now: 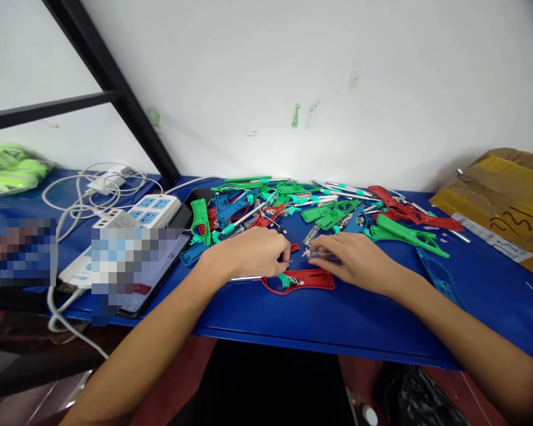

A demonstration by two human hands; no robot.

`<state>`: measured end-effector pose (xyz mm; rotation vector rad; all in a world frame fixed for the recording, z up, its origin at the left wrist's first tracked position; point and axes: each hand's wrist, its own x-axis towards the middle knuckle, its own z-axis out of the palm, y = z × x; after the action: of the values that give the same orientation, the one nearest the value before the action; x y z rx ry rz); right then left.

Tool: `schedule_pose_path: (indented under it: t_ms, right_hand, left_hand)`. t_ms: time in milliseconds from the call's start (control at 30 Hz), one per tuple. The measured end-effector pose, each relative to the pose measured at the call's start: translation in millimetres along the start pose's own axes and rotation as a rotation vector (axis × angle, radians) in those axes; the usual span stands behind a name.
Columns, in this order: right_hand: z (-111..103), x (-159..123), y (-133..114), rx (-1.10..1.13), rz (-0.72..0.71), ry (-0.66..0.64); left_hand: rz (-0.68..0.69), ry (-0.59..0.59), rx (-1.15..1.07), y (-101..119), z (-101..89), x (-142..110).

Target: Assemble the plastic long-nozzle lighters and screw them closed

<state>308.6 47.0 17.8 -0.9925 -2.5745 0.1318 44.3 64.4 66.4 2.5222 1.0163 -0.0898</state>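
Shell [317,276] hollow-up at 6 o'clock, so insides reachable; right hand [355,257] pinches 1 part [324,255]; left hand [255,251] curled, contents unclear.

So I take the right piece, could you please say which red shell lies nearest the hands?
The red shell just below the left hand and right hand in view, with a teal piece inside; other red shells lie farther back.

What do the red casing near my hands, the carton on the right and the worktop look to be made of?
Red casing: probably molded plastic, smooth and slightly glossy. Carton: brown cardboard, with shiny yellowish tape over it. Worktop: blue with a soft sheen; painted metal or laminate, I can't tell which.
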Motion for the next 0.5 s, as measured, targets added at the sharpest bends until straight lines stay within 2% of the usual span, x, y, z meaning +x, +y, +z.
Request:
schedule_pose_path:
  t_ms: [167,267,367,500]
  right_hand:
    - [9.2,1.5,-3.4,0.113,0.025,-0.052]
    - [10.6,1.3,-6.9,0.227,0.038,-0.077]
    - [12.5,0.6,-9.7,0.272,0.041,-0.046]
    - [14.3,0.4,-12.6,0.265,0.025,0.027]
  left_hand:
    - [-0.03,-0.008,0.028,7.4,0.4,0.0]
    - [-0.006,0.047,0.021,2.8,1.5,-1.4]
    - [0.039,0.094,-0.015,-4.4,1.8,-3.5]
    - [0.092,0.025,-0.104,-9.9,0.6,-3.9]
